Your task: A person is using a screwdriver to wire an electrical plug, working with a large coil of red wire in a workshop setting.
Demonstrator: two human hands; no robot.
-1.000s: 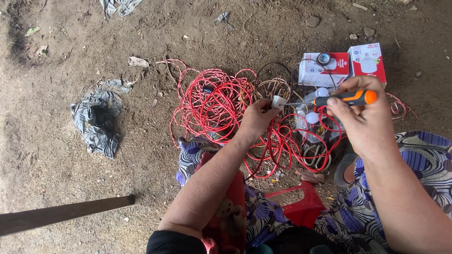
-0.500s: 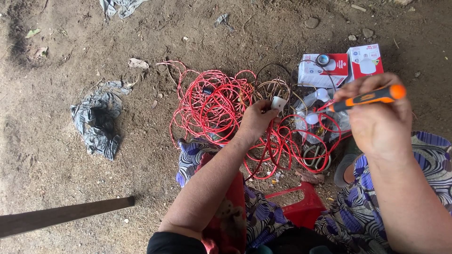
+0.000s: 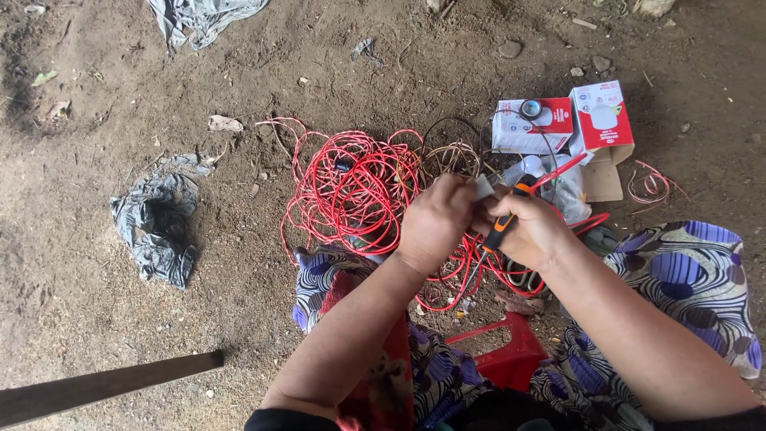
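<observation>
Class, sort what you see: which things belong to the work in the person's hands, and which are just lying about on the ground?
In the work:
left hand holding a small white fitting
right hand gripping an orange-and-black screwdriver
tangled red wire coil

Lying about:
crumpled grey plastic sheet
red-and-white cardboard boxes
dark wooden plank

Dirt ground (image 3: pixel 335 56): red wire tangle (image 3: pixel 351 191), boxes (image 3: pixel 562 126), grey rag (image 3: pixel 155 223).

Red wire (image 3: pixel 351 187): glossy plastic sheath. Screwdriver (image 3: pixel 500 231): smooth orange-black plastic handle. Boxes (image 3: pixel 562 126): printed cardboard; ground (image 3: pixel 120 319): rough, matt dirt.
</observation>
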